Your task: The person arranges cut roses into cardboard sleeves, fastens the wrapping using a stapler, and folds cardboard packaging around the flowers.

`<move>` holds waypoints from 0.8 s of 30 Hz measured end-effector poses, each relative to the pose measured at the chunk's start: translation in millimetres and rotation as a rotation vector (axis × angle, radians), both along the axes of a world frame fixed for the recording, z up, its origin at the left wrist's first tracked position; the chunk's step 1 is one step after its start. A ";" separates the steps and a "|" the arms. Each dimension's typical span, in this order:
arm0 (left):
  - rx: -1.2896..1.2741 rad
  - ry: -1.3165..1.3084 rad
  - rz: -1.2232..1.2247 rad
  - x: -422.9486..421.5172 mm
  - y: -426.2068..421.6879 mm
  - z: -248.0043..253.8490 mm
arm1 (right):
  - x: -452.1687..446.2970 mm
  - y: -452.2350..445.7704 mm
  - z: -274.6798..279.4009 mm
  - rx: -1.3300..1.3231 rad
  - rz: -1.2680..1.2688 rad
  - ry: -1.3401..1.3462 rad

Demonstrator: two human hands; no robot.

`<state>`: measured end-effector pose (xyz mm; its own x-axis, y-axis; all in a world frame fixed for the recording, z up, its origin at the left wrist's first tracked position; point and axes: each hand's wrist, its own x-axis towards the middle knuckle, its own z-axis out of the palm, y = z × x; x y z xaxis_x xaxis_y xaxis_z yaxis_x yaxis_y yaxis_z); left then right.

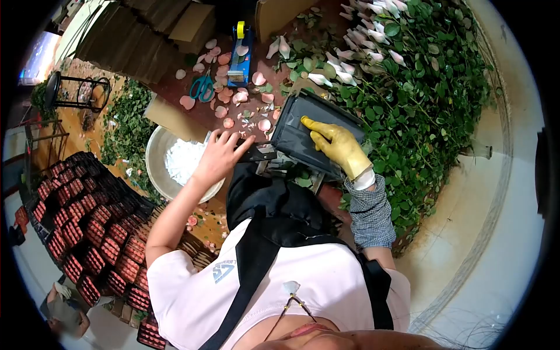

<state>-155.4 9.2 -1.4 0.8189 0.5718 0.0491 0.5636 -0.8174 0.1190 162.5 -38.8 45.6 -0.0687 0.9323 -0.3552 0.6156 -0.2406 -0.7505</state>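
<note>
My bare left hand (pixel 222 153) reaches over the right rim of a round pale tub (pixel 154 166) holding a heap of small white pieces (pixel 182 162). Its fingers are spread, with the tips near the table's edge and a dark flat strip (pixel 259 152). In a yellow glove, my right hand (pixel 338 146) lies on a black rectangular tray-like box (pixel 291 137). The index finger stretches along the box's surface, the other fingers bend partly, and I see nothing between them. The box sits tilted at the table's front edge, before my lap.
Pink petals (pixel 223 93), teal scissors (pixel 202 88) and a blue tape dispenser (pixel 240 58) lie on the table. Leafy rose stems (pixel 408 116) with white-wrapped heads (pixel 364 44) pile up at right. Black crates of pink blooms (pixel 93 227) stack at left; another person (pixel 65 309) is beyond them.
</note>
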 end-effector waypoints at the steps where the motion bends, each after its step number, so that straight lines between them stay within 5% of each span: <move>1: -0.088 0.043 -0.068 -3.1 6.8 -1.3 | -1.4 -0.9 0.4 -0.007 0.001 -0.003; 5: -0.221 -0.004 -0.060 -5.4 1.5 -31.3 | -3.2 -2.1 -1.2 0.100 0.028 -0.074; 10: 0.231 -0.104 -0.149 2.5 15.2 -24.6 | -8.2 -3.9 -0.2 0.167 0.021 -0.064; 12: 0.106 -0.049 -0.146 3.0 14.7 -40.0 | -10.3 2.8 14.7 -0.108 -0.052 -0.010; 15: 0.030 0.023 -0.142 4.1 23.7 -62.7 | -4.0 2.4 7.3 -0.137 0.005 -0.084; 18: -0.034 0.099 -0.151 7.1 33.9 -60.9 | -3.3 -2.0 -0.5 0.142 0.093 -0.082; 21: 0.151 -0.097 -0.349 5.9 65.0 -45.0 | -5.6 2.5 11.4 -0.098 0.011 -0.029; 24: 0.008 -0.213 -0.146 -0.4 89.1 -19.6 | -4.3 1.4 2.6 0.095 0.032 -0.047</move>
